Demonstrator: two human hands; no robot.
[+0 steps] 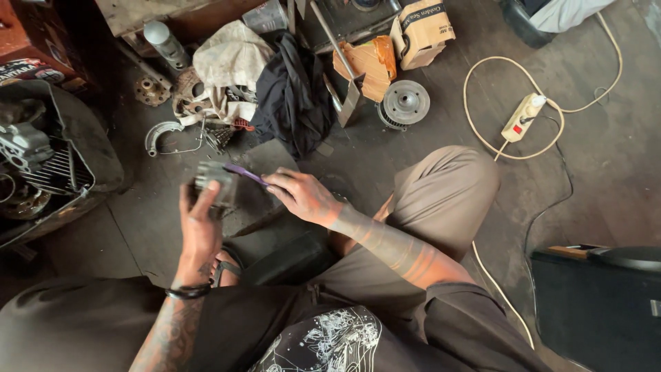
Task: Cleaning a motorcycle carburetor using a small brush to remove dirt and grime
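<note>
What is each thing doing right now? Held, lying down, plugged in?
Grey metal part: held up in left hand.
Purple-handled brush: gripped by right hand, tip on the part.
Power strip: on floor, one plug in.
Black cloth: crumpled on floor.
Cardboard box: open, tipped.

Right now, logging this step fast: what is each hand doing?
Left hand: closed around a small grey finned metal block.
Right hand: closed on a purple-handled brush, its tip at the block.
</note>
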